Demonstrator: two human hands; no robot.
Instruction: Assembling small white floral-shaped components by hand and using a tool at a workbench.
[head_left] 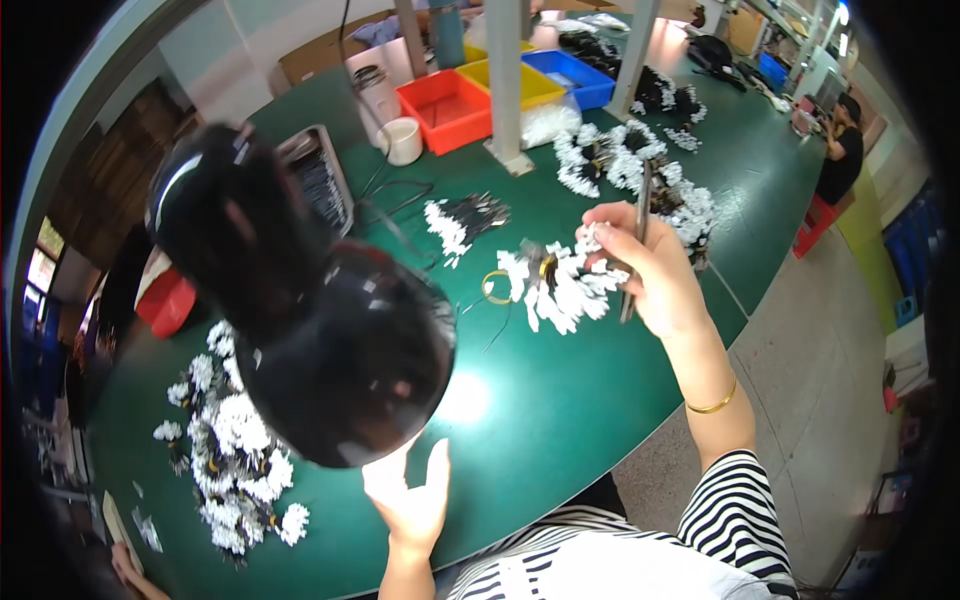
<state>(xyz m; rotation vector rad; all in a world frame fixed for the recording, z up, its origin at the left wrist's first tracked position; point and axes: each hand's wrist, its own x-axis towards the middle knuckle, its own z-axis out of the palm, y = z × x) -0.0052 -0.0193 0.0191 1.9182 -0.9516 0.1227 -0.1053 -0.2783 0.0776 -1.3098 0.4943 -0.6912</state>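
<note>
My right hand [655,270] is closed, with slim dark metal tweezers [643,205] lying across it. Its thumb and fingers pinch small white plug connectors [592,238] at the edge of a tied bundle of white-ended wires [560,290] on the green table. A yellow ring [491,287] and a thin dark wire lie just left of that bundle. My left hand [410,495] is low in the middle, palm turned up, thumb stretched away. Its other fingers pass behind a glossy black lamp [340,350], so their tips are hidden.
White-connector bundles pile up at left [235,440] and back right [680,200]; loose wires [470,220] lie mid-table. Red [445,110], yellow and blue bins stand behind a metal post [508,90], near a white cup [402,142]. A person [843,150] sits far right; another hand [125,565] shows lower left.
</note>
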